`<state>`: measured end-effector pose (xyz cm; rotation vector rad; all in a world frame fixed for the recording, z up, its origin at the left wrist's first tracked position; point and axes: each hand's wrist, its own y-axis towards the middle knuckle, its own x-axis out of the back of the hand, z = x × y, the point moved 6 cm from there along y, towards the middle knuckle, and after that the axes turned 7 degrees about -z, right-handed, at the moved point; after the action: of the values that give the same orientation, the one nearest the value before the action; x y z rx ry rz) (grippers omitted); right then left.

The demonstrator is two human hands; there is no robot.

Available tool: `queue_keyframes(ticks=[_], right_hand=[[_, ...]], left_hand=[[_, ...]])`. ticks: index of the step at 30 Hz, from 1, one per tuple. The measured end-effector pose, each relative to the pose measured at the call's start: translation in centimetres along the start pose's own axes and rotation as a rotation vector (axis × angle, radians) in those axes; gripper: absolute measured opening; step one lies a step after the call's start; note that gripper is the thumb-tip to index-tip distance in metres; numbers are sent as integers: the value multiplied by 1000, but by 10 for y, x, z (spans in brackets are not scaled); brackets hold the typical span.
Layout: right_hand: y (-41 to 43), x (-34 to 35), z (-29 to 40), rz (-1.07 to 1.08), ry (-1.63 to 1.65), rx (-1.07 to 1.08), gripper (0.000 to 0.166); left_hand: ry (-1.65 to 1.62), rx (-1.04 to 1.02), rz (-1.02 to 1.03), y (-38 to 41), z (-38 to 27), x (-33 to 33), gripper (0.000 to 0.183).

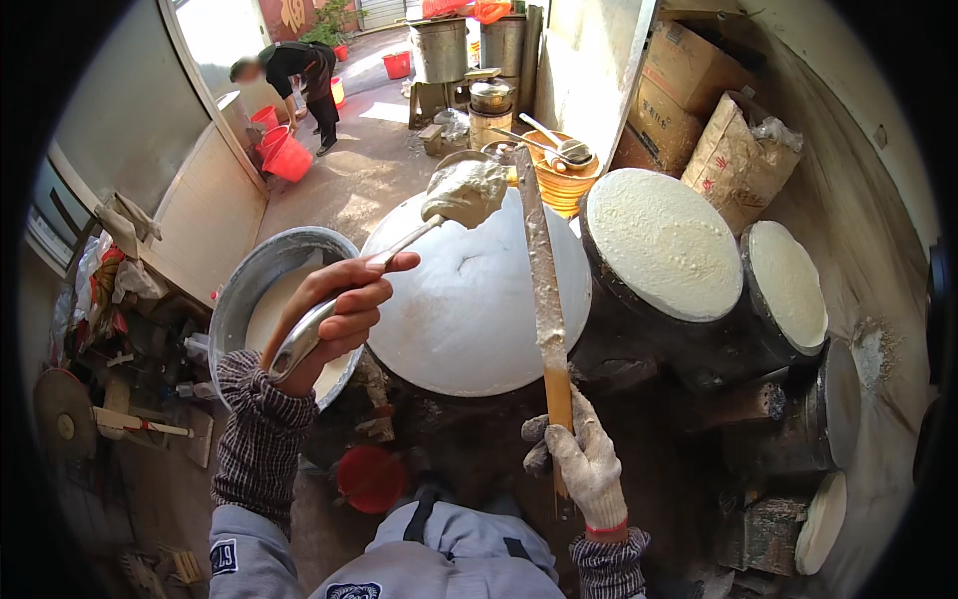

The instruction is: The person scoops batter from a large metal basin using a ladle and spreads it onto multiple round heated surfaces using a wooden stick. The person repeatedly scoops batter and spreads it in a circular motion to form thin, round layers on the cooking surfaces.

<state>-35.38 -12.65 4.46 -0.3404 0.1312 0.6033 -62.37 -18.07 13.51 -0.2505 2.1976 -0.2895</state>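
Note:
My bare left hand (340, 318) grips the metal handle of a ladle (410, 238). A lump of pale, thick batter (465, 191) fills its bowl, which is over the far part of a round grey griddle (464, 322). In my gloved right hand (584, 464) is a long bamboo strip (540, 254), coated with batter along most of its length and crossing above the griddle's right side. Left of the griddle, partly behind my left hand, stands a metal basin (236, 299) containing creamy liquid batter (273, 303).
Two round griddles covered with pale batter (662, 243) (789, 284) stand to the right. Behind them are cardboard boxes (666, 97) and a paper sack (737, 161). An orange bucket (565, 180) holds ladles. Another person (303, 75) bends over red buckets (288, 157). A red bucket (370, 479) sits near my feet.

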Motion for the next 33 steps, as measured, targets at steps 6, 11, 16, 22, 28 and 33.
queue_keyframes(ticks=[6, 11, 16, 22, 28, 33], right_hand=[[25, 30, -9, -271, -612, 244, 51], [61, 20, 4, -539, -1464, 646, 56], [72, 21, -14, -439, -1667, 346, 59], [58, 18, -21, -499, -1545, 372, 59], [39, 20, 8, -631, -1315, 335, 52], [119, 3, -5, -519, -1764, 363, 48]], left_hand=[[736, -12, -282, 114, 48, 26, 31], [1042, -100, -348, 128, 65, 46, 31], [1281, -232, -408, 138, 58, 68, 34], [1674, -533, -546, 145, 26, 89, 28], [1692, -606, -549, 133, 15, 95, 26], [1705, -620, -534, 123, 22, 104, 27]])
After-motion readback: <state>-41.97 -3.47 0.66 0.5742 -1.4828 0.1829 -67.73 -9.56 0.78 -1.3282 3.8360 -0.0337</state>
